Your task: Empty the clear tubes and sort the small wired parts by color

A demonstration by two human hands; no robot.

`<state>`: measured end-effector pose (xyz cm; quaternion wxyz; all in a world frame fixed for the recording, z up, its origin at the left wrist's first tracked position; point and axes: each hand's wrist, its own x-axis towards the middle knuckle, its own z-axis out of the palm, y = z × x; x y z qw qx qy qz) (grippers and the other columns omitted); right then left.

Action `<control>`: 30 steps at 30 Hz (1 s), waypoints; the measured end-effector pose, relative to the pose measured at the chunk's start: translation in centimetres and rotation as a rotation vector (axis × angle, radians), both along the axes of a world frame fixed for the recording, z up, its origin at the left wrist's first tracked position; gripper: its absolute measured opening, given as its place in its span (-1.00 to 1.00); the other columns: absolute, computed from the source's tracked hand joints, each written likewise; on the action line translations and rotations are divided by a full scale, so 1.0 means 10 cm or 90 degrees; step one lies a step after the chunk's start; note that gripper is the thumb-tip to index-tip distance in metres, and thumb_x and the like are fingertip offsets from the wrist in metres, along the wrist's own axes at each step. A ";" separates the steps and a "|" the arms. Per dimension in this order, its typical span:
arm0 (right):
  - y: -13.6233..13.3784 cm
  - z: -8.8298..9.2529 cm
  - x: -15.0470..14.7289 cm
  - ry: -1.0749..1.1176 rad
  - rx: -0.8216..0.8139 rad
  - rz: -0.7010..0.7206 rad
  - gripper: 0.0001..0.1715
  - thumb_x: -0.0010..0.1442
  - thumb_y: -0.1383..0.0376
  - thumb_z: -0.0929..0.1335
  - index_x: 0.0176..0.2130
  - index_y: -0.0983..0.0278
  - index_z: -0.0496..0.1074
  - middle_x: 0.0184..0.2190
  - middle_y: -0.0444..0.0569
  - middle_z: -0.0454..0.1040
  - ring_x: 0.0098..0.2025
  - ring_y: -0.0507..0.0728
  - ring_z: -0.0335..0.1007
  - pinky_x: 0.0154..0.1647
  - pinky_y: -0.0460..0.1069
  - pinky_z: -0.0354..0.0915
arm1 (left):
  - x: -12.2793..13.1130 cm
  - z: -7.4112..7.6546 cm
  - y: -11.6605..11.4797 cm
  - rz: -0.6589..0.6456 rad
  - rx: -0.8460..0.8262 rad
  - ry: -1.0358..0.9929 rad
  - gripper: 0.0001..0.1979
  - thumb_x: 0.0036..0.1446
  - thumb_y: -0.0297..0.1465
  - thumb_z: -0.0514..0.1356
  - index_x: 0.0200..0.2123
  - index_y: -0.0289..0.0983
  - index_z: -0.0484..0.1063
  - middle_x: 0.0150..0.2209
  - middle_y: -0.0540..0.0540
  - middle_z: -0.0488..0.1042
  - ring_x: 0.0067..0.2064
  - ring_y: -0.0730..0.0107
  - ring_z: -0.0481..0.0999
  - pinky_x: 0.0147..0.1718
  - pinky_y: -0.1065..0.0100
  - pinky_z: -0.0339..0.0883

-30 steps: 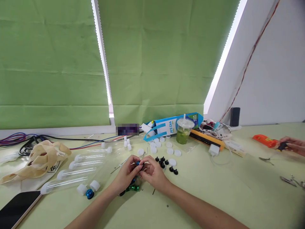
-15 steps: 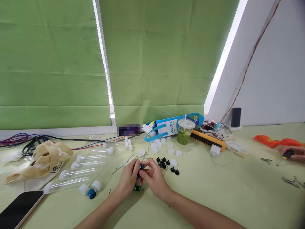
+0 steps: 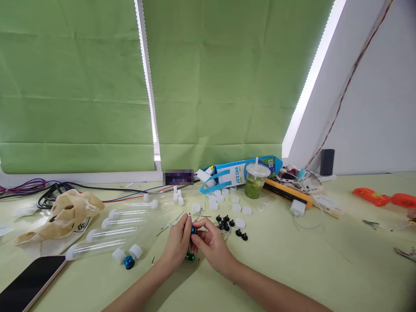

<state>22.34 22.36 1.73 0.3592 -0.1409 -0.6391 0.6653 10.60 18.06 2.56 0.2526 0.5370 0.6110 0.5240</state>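
Observation:
My left hand [image 3: 178,242] and my right hand [image 3: 212,247] meet over the middle of the table, fingers closed around a small shiny blue metal part [image 3: 193,229]. The fingers cover most of it, so its full shape is hidden. Just below the fingers shows a shiny green metal piece [image 3: 190,257]; whether it is joined to the blue part I cannot tell. Black knob-like pieces [image 3: 225,224] lie right of my right hand, beside several round white caps [image 3: 239,223]. Thin metal rods [image 3: 169,225] lie behind my left hand.
Clear tubes with white ends [image 3: 110,234], a blue knob [image 3: 129,262], a phone [image 3: 29,284] and a beige cloth bag [image 3: 65,216] occupy the left. Behind stand a green drink cup [image 3: 255,184] and a blue-white bag [image 3: 227,174]. Pliers [image 3: 370,223] lie right, near another person's fingers [image 3: 412,214].
The view has turned slightly left. My hands keep their hold on the blue part, a bit more of which shows. The other person's hand at right has mostly left the picture.

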 end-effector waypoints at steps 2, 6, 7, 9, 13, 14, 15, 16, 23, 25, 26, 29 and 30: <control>-0.01 0.01 0.02 -0.006 0.064 -0.030 -0.81 0.13 0.30 0.31 -0.20 0.22 0.28 -0.41 -0.12 0.35 -0.39 0.02 0.32 -0.34 -0.06 0.27 | -0.03 -0.01 0.02 0.047 0.027 0.033 -0.68 0.22 -0.22 -0.12 -0.55 -0.21 0.06 -0.60 0.11 0.12 -0.55 0.48 0.24 -0.58 0.49 0.12; 0.00 0.01 0.02 -0.004 0.125 -0.057 -0.82 0.07 0.38 0.34 -0.25 0.22 0.35 -0.26 -0.09 0.28 -0.29 0.02 0.28 -0.27 -0.07 0.24 | -0.06 -0.05 0.07 0.048 0.016 0.036 -0.63 0.21 -0.20 -0.12 -0.60 -0.23 0.10 -0.60 0.09 0.13 -0.52 0.47 0.19 -0.54 0.47 0.08; 0.01 0.00 0.01 0.002 0.115 -0.052 -0.83 0.05 0.39 0.35 -0.27 0.23 0.35 -0.28 -0.11 0.27 -0.30 0.01 0.27 -0.29 -0.08 0.23 | -0.06 -0.06 0.07 0.036 0.010 0.034 -0.62 0.21 -0.20 -0.12 -0.60 -0.24 0.12 -0.61 0.09 0.14 -0.53 0.47 0.20 -0.54 0.47 0.08; 0.03 -0.02 0.00 0.014 0.077 -0.031 -0.86 0.03 0.40 0.37 -0.33 0.24 0.33 -0.35 -0.13 0.27 -0.33 0.01 0.27 -0.34 -0.10 0.21 | -0.06 -0.06 0.06 0.030 0.011 0.044 -0.61 0.21 -0.20 -0.11 -0.61 -0.24 0.12 -0.61 0.09 0.16 -0.53 0.47 0.22 -0.54 0.47 0.08; 0.09 -0.04 -0.01 0.040 -0.065 0.044 -0.82 0.03 0.35 0.38 -0.41 0.24 0.24 -0.54 -0.21 0.29 -0.50 -0.01 0.28 -0.46 -0.09 0.20 | -0.05 0.00 -0.01 -0.029 0.007 0.066 -0.69 0.22 -0.21 -0.11 -0.51 -0.22 0.16 -0.64 0.11 0.21 -0.59 0.47 0.28 -0.57 0.47 0.11; 0.10 -0.04 -0.01 0.052 -0.108 0.046 -0.80 0.03 0.33 0.38 -0.42 0.25 0.22 -0.55 -0.22 0.29 -0.54 -0.02 0.28 -0.49 -0.09 0.20 | -0.05 0.01 -0.03 -0.057 0.010 0.082 -0.73 0.22 -0.22 -0.11 -0.44 -0.21 0.19 -0.63 0.11 0.25 -0.58 0.45 0.30 -0.56 0.46 0.14; 0.10 -0.03 -0.01 0.064 -0.148 0.040 -0.78 0.02 0.33 0.39 -0.43 0.25 0.21 -0.54 -0.22 0.30 -0.56 -0.03 0.28 -0.51 -0.09 0.20 | -0.05 0.02 -0.04 -0.077 0.021 0.107 -0.77 0.23 -0.23 -0.11 -0.38 -0.20 0.20 -0.60 0.09 0.30 -0.56 0.43 0.33 -0.52 0.44 0.17; 0.11 -0.02 -0.01 0.074 -0.183 0.030 -0.77 0.01 0.33 0.40 -0.44 0.26 0.21 -0.52 -0.22 0.32 -0.58 -0.04 0.28 -0.52 -0.10 0.21 | -0.05 0.03 -0.05 -0.084 0.039 0.138 -0.79 0.23 -0.25 -0.10 -0.32 -0.20 0.21 -0.55 0.06 0.35 -0.51 0.41 0.36 -0.47 0.42 0.20; 0.12 -0.03 0.00 0.073 -0.246 0.060 -0.69 -0.06 0.31 0.45 -0.41 0.29 0.23 -0.51 -0.18 0.39 -0.55 0.01 0.39 -0.51 -0.08 0.28 | -0.05 0.00 -0.04 -0.045 0.013 0.174 -0.82 0.24 -0.28 -0.13 -0.36 -0.19 0.15 -0.59 0.09 0.29 -0.56 0.43 0.32 -0.52 0.44 0.17; 0.12 -0.04 -0.01 0.059 -0.221 0.056 -0.66 -0.10 0.30 0.47 -0.43 0.29 0.22 -0.56 -0.18 0.40 -0.54 0.03 0.40 -0.50 -0.07 0.29 | -0.04 0.01 -0.03 -0.047 0.005 0.164 -0.81 0.24 -0.29 -0.14 -0.40 -0.18 0.12 -0.63 0.12 0.24 -0.60 0.44 0.30 -0.56 0.46 0.14; 0.12 -0.05 -0.01 0.051 -0.202 0.053 -0.65 -0.12 0.29 0.48 -0.44 0.30 0.23 -0.58 -0.18 0.40 -0.54 0.03 0.39 -0.49 -0.07 0.29 | -0.04 0.00 -0.03 -0.044 0.001 0.163 -0.81 0.25 -0.30 -0.15 -0.41 -0.18 0.10 -0.64 0.12 0.24 -0.61 0.45 0.29 -0.57 0.47 0.13; 0.12 -0.07 -0.01 0.035 -0.154 0.053 -0.61 -0.16 0.26 0.50 -0.44 0.30 0.25 -0.60 -0.18 0.41 -0.53 0.03 0.39 -0.46 -0.06 0.29 | -0.06 -0.02 -0.01 -0.014 -0.017 0.186 -0.77 0.25 -0.31 -0.16 -0.46 -0.18 0.07 -0.63 0.11 0.25 -0.61 0.45 0.29 -0.59 0.47 0.09; 0.11 -0.08 -0.01 0.036 -0.143 0.058 -0.61 -0.17 0.25 0.50 -0.44 0.30 0.25 -0.59 -0.17 0.41 -0.51 0.03 0.39 -0.45 -0.06 0.29 | -0.07 -0.04 0.00 -0.001 -0.020 0.211 -0.76 0.24 -0.31 -0.16 -0.48 -0.18 0.07 -0.62 0.09 0.25 -0.61 0.45 0.29 -0.59 0.47 0.07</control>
